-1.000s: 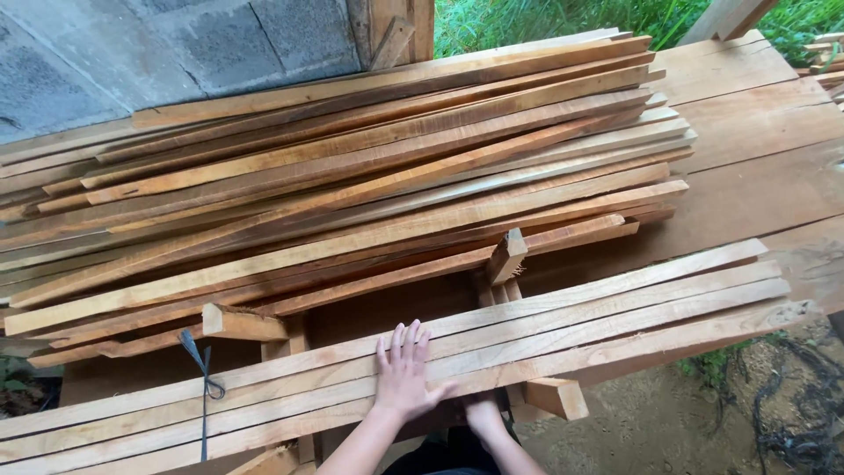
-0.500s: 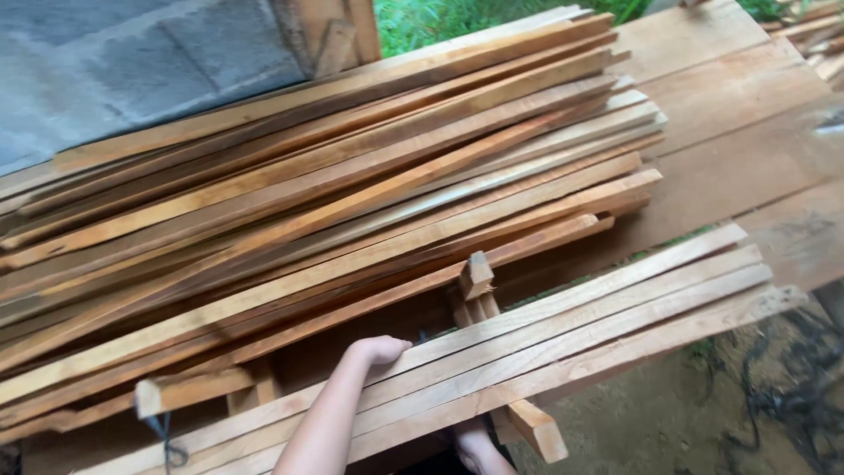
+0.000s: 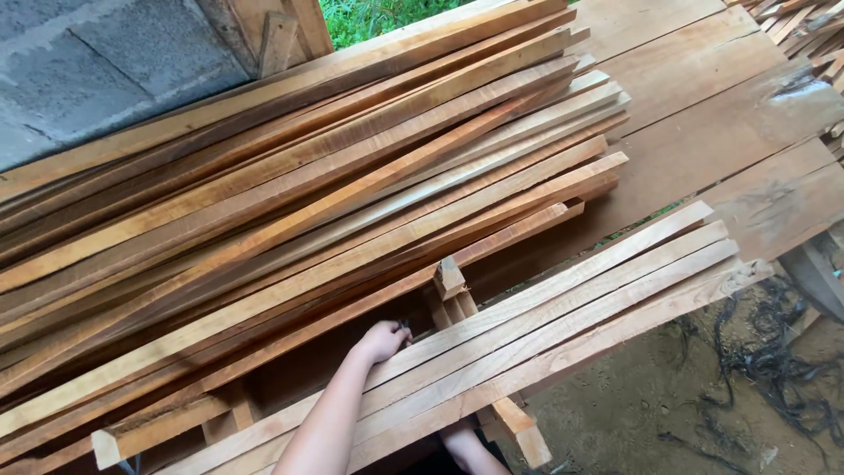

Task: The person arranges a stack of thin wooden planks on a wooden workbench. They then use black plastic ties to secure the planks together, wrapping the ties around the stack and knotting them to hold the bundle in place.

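Note:
My left hand (image 3: pixel 384 341) reaches across a flat row of pale wooden slats (image 3: pixel 563 308) that lies on a wooden rack. Its fingers are curled over the far edge of the farthest slat in that row. My left forearm lies across the row. Only the wrist and forearm of my right arm (image 3: pixel 464 447) show at the bottom edge, running up under the near slats, and the hand itself is hidden beneath them. Just beyond my left hand, a short upright wooden post (image 3: pixel 450 280) sticks up between the row and the big stack.
A tall, loose stack of long reddish-brown slats (image 3: pixel 290 193) fills the left and middle. Wide planks (image 3: pixel 712 114) lie at the right. A grey block wall (image 3: pixel 97 70) stands at the back left. Dirt ground with black cords (image 3: pixel 756 352) lies at the lower right.
My left hand lay flat with spread fingers on the near slats. It has since slid to the row's far edge and curled over it. The view has also shifted.

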